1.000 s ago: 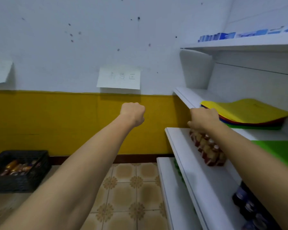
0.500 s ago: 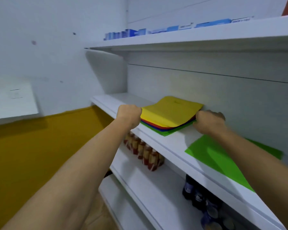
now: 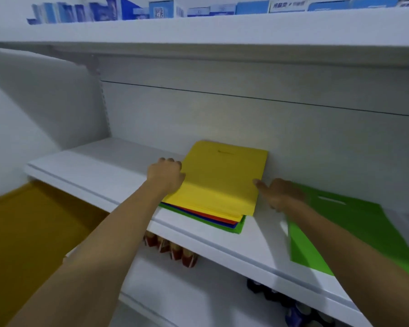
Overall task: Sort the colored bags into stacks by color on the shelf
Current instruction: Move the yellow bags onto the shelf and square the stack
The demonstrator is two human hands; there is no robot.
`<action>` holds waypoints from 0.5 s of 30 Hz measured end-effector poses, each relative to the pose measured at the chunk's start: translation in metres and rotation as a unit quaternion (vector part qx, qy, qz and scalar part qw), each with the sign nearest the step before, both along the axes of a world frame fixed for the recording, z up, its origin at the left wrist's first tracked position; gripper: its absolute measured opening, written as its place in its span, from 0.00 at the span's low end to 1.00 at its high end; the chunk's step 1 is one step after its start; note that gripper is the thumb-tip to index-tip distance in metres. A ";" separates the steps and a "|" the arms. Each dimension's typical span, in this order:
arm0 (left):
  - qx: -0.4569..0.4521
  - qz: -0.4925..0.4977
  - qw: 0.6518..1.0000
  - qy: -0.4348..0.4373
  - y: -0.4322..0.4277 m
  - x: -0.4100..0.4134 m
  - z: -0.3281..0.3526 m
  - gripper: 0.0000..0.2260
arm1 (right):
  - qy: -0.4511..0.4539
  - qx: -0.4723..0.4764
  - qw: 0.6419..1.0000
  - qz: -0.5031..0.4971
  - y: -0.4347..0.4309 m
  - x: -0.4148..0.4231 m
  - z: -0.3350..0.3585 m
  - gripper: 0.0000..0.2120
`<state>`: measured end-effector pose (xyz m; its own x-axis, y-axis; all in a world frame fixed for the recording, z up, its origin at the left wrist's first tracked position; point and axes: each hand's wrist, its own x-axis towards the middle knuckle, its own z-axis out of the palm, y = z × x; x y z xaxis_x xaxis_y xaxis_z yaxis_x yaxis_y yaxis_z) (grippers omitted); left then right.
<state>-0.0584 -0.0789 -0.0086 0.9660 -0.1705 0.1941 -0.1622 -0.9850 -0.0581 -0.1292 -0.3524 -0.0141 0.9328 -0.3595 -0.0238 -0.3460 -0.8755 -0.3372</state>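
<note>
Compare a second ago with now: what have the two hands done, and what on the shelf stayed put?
Both hands moved up to the mixed stack of bags: the left hand, earlier a fist in mid-air, to its left edge; the right hand, from lower down, to its right edge. Nothing lifted. The stack, yellow bag on top, and the lone green bag stayed put.

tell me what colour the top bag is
The top bag is yellow, clearest in the head view.

Single wide-angle head-worn view, facing forward and slightly down onto the middle shelf [image 3: 87, 171], close in, both forearms entering from the bottom edge, stack of bags [image 3: 217, 180] near centre, upper shelf [image 3: 198, 29] across the top.
</note>
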 end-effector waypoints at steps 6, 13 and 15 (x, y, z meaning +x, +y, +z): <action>-0.110 -0.071 0.990 0.055 -0.003 0.032 -0.023 0.24 | -0.042 0.166 0.984 -0.058 0.012 0.033 -0.023 0.30; -0.185 -0.053 0.980 0.041 -0.001 0.047 -0.022 0.21 | -0.130 0.094 0.983 -0.086 0.009 0.045 -0.018 0.15; -0.181 -0.044 0.982 0.041 -0.004 0.046 -0.021 0.22 | -0.173 0.076 0.979 -0.071 0.009 0.043 -0.012 0.11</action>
